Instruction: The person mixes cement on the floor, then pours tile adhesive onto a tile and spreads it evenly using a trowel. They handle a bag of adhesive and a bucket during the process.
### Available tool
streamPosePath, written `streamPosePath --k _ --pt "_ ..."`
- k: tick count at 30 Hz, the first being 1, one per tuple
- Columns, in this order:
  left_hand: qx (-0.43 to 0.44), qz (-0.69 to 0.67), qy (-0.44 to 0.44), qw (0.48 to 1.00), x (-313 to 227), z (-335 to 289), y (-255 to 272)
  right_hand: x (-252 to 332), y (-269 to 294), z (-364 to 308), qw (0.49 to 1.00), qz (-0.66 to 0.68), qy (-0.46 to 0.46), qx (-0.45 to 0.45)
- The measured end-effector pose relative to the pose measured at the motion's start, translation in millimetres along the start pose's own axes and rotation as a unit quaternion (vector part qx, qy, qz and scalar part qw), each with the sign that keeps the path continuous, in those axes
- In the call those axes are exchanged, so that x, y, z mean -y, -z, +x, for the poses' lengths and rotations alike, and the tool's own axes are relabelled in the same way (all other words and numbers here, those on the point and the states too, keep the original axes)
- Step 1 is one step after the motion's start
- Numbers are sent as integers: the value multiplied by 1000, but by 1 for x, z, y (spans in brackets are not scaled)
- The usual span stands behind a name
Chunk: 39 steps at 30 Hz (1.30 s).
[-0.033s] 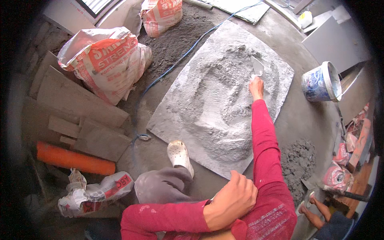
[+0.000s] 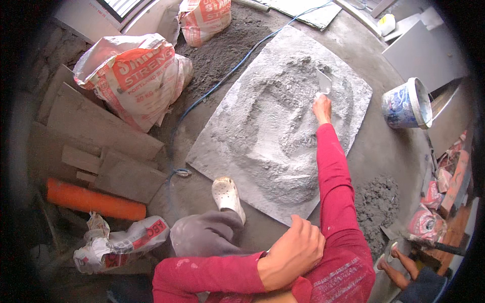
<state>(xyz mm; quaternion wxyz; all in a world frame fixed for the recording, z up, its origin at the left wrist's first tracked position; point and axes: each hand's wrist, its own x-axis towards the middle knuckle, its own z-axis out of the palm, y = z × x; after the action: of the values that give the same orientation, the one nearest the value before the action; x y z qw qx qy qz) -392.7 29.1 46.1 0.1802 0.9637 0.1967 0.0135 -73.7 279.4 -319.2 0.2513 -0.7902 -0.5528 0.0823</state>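
Observation:
My right hand (image 2: 322,108) is closed around the handle of a small trowel (image 2: 324,83). The trowel's pale blade meets the grey powdery mix (image 2: 283,116), which lies in ridges and hollows on a flat board (image 2: 217,151). My left hand (image 2: 295,247) is bent across my body, close to my right upper arm. Its fingers are curled and held together; the fingertips, and anything they might hold, are hidden. A white clog (image 2: 226,194) on my foot stands by the board's near left edge.
Open cement bags (image 2: 136,81) stand at left beside dark sand (image 2: 217,55). A blue cable (image 2: 227,73) runs past the board. At right are a bucket (image 2: 404,103), a grey mortar heap (image 2: 376,212) and another person's feet (image 2: 391,257). An orange pipe (image 2: 96,199) lies left.
My right hand has shifted very slightly left and away from me on the trowel. My left hand stays in place.

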Motion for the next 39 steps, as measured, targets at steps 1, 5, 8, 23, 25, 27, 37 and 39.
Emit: streamPosePath --k 1,5,8,23,25,27,37,39 --pt "5 2 -1 1000 1 1 -1 3 -9 4 1000 26 -6 5" --pt "-3 16 -15 1000 2 9 -3 37 -42 -13 996 -42 35 69" --pt "19 19 -44 999 -2 13 -5 61 -44 -43 991 -69 50 104" --pt "-27 46 -7 999 -43 23 -23 32 26 -182 933 -102 250 240" --pt "-31 43 -7 999 -47 23 -23 20 53 -199 920 -106 279 252" --pt "-37 42 -9 998 -49 21 -21 12 79 -206 929 -96 277 227" --pt "-77 9 21 997 -17 8 18 121 37 -141 865 385 -35 320" --pt "-81 1 23 996 -7 3 24 161 -10 -127 825 420 -96 366"
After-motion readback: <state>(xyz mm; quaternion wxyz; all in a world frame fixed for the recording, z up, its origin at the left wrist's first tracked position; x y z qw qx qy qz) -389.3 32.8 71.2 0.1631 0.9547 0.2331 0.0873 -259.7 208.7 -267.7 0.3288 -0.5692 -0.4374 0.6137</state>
